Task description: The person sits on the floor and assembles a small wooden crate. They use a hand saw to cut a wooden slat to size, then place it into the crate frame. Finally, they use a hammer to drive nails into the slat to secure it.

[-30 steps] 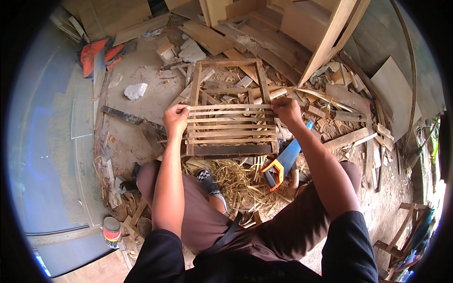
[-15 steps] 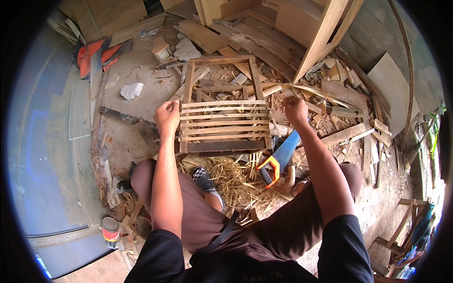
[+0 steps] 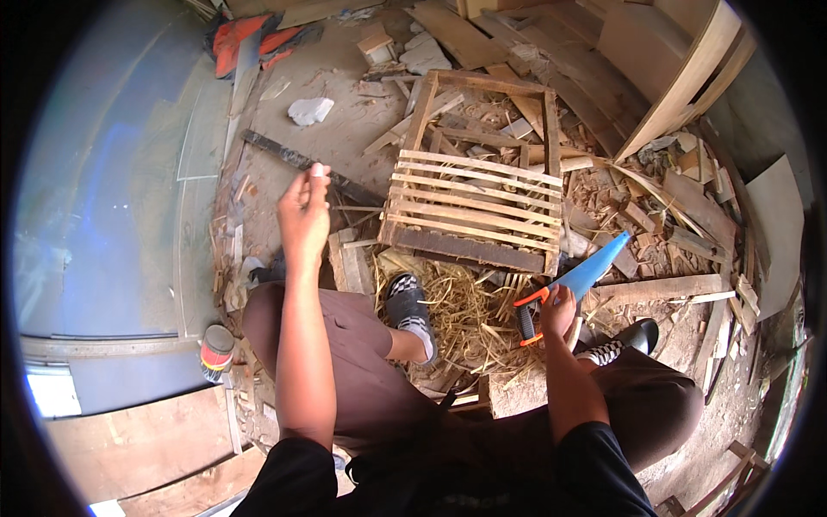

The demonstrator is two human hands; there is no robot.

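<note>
A hand saw with a blue blade and an orange-and-black handle lies tilted beside the straw, its blade toward the far right. The fingers of my right hand are closed at its handle. My left hand is raised left of the wooden frame, thumb against curled fingers; anything between them is too small to make out. The rectangular wooden frame rests in front of me, with several thin slats laid across its near half. My left hand is apart from both frame and slats.
Straw-like shavings heap between my feet. Wood offcuts litter the right side, and a dark wood strip lies behind my left hand. A can stands at left. A tall panel leans at the back right.
My right hand has come down from beside the slats to the saw's handle, and the blade has swung rightward. My left hand has moved away from the slats. The view has turned left.
</note>
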